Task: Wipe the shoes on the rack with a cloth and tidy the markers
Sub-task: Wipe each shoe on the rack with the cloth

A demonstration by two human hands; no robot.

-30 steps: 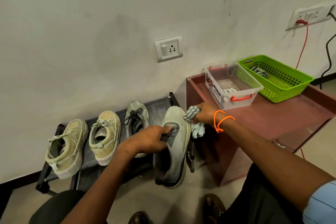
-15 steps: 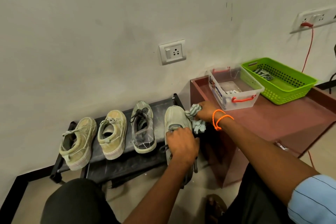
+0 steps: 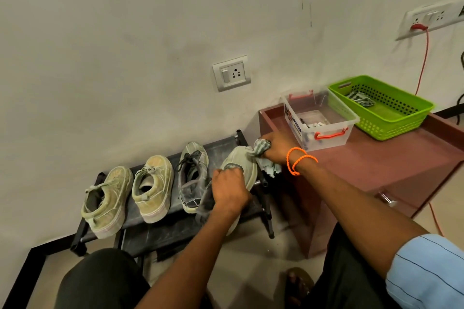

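Note:
A black shoe rack stands against the wall. Two pale green canvas shoes and a grey laced shoe sit on it. My left hand grips a grey-white shoe at the rack's right end, covering its middle. My right hand holds a bunched striped cloth against that shoe's toe. A clear plastic box with red handles stands on the brown cabinet and holds the markers.
The brown cabinet stands right of the rack. A green basket with another cloth in it sits on its far side. A wall socket is above the rack. A red cable hangs at the right. My knees fill the bottom.
My left hand has shifted its grip on the grey-white shoe, from the tongue to over its middle. The shoe now lies closer to the rack. My right hand keeps the cloth at the toe.

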